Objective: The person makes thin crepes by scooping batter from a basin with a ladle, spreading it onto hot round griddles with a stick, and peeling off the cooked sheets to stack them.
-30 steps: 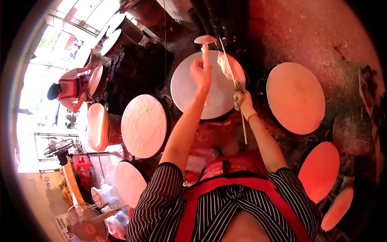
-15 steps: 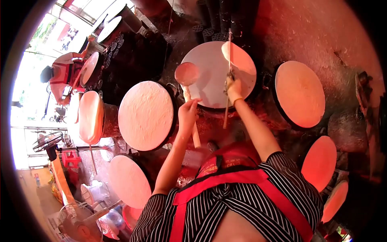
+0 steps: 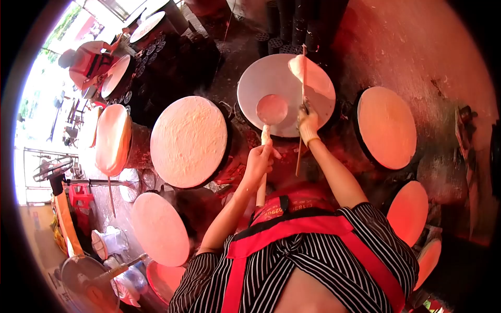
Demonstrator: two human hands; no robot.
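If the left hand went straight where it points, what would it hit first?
Probably the big grey disc; the round-headed tool in the left hand appears over it, though depth is unclear.

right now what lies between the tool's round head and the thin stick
A narrow, bare-looking strip of griddle lies between the tool's round head and the thin stick, in the head view.

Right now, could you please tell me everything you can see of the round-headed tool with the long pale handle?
The round-headed tool has a smooth, pinkish, disc-like head and a straight handle that looks wooden, with a lumpy whitish covering near the head. The left hand grips the handle partway down. The head points away from the body and shows over the large round grey plate; whether they touch is unclear. The handle's lower end reaches towards the red apron.
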